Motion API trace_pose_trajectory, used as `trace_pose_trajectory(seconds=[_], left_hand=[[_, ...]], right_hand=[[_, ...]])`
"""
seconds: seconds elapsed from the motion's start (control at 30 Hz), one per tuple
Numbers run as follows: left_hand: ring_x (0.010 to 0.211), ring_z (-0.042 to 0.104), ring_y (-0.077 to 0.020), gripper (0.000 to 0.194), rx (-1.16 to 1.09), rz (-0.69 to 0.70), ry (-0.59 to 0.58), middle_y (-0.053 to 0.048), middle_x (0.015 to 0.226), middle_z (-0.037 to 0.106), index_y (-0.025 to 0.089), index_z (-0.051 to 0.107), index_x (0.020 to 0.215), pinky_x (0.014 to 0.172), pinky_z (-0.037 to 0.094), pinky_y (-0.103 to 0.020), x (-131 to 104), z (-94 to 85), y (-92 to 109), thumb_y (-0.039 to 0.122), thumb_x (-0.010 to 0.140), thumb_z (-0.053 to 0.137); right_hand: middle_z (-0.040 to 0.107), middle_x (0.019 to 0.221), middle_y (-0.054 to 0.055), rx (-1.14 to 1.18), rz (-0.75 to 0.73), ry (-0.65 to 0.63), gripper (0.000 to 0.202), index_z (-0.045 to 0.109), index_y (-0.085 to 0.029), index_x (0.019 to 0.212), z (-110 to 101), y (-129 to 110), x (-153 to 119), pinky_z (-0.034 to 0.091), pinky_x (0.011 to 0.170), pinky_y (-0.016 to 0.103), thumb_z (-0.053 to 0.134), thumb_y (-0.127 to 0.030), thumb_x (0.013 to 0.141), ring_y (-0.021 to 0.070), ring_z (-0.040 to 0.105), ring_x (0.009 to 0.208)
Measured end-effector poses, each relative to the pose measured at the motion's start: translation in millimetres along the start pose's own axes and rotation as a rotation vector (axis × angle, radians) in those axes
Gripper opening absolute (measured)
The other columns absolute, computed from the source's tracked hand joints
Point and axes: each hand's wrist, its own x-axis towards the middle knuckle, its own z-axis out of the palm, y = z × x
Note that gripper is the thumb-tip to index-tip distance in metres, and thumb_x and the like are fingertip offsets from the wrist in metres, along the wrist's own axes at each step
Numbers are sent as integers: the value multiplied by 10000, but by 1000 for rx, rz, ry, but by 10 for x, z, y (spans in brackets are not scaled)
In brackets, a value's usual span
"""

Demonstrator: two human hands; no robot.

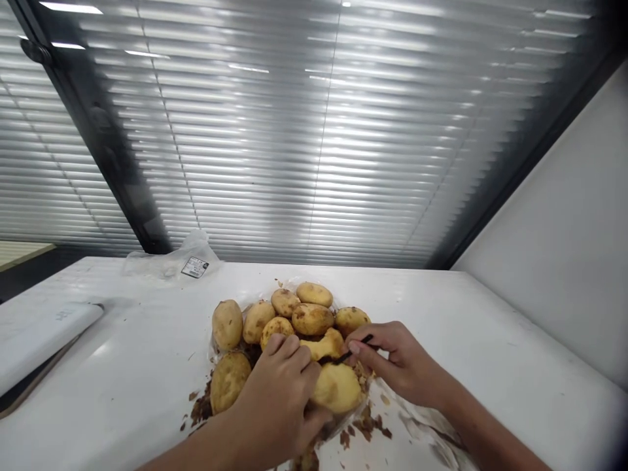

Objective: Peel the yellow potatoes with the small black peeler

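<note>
Head view shows the potatoes [313,319] in a pile on the desk [147,366], with brown scraps [367,425] at their near side. The right hand [402,366] has its grip together on a thin dark tool [367,339], which slants down between the bent potato [330,345] and the pale potato [336,389]. The left hand [282,392] is curled at the left side of the pale potato; its fingertips are hidden, so I cannot tell if its grip is clamped on it. In my judgement, the tool could slip off a wet, smooth surface and reach the left fingers, because they are near its lower end. The pale potato could also turn if the left hand does not hold it firmly. A strong push against the pile could make a rounded potato roll, and an arm moving low could spread the loose scraps over the desk.
</note>
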Motion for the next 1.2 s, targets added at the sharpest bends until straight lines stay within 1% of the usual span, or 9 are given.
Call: trace_pose_trajectory(seconds=[0.1, 0.23, 0.37, 0.5, 0.63, 0.73, 0.87, 1.03, 1.2], left_hand=[[889, 473, -242, 291, -19, -34, -28, -42, 868, 600, 201, 644, 919, 887, 337, -437, 10, 5, 1, 431, 751, 700], [911, 474, -250, 313, -25, -46, -37, -44, 880, 612, 193, 646, 880, 900, 329, -445, 15, 17, 1, 459, 729, 711], [898, 477, -243, 302, -35, -59, -39, -39, 869, 605, 193, 639, 851, 908, 323, -446, 20, 18, 0, 439, 705, 734], [897, 479, -246, 298, -28, -58, -41, -47, 873, 604, 188, 639, 835, 899, 325, -450, 20, 17, 10, 442, 710, 733], [889, 479, -247, 296, -26, -58, -14, -47, 856, 606, 186, 643, 826, 879, 332, -446, 13, 22, 26, 441, 708, 736], [889, 482, -249, 300, -25, -60, -9, -46, 848, 608, 185, 646, 819, 879, 330, -450, 10, 33, 26, 447, 706, 739], [891, 484, -248, 324, -32, -57, -11, -41, 848, 610, 185, 648, 820, 888, 326, -449, 11, 51, 18, 461, 689, 756], [909, 481, -256, 312, -30, -69, -19, -43, 856, 608, 181, 648, 824, 895, 315, -453, 17, 52, 16, 438, 690, 763], [889, 472, -236, 294, -50, -72, -15, -33, 852, 598, 187, 634, 806, 881, 313, -433, 0, 61, 3, 440, 713, 751]], right_hand=[[677, 656, 15, 48, 19, -71, 298, 728, -216, 785, 19, -22, -10, 465, 487, 212, 500, -324, 943, 132, 584, 530], [668, 635, 22, 45, -1, 20, 314, 722, -211, 778, 25, -12, -11, 477, 498, 227, 488, -335, 948, 140, 584, 525], [671, 626, 18, 70, 21, -55, 346, 701, -210, 769, 34, 10, -13, 479, 491, 234, 454, -355, 962, 140, 604, 504], [699, 693, 34, -19, -46, 49, 286, 689, -195, 808, 44, 16, -18, 485, 521, 239, 470, -307, 954, 146, 630, 542], [671, 633, 17, 34, 3, -44, 331, 669, -197, 745, 59, 15, -23, 480, 508, 234, 447, -309, 964, 139, 624, 506], [676, 642, 16, -33, -6, 15, 301, 665, -203, 738, 76, 20, -24, 479, 530, 247, 475, -304, 948, 147, 624, 517], [663, 618, 13, 116, 82, -41, 305, 654, -206, 738, 91, 26, -36, 484, 486, 239, 475, -337, 947, 152, 630, 505], [678, 626, 30, 63, 39, 19, 335, 657, -193, 727, 75, 55, -30, 499, 505, 244, 467, -350, 953, 152, 634, 512], [671, 601, 38, 183, 55, -58, 322, 651, -168, 760, 61, 114, -3, 501, 467, 220, 504, -389, 942, 148, 639, 490]])
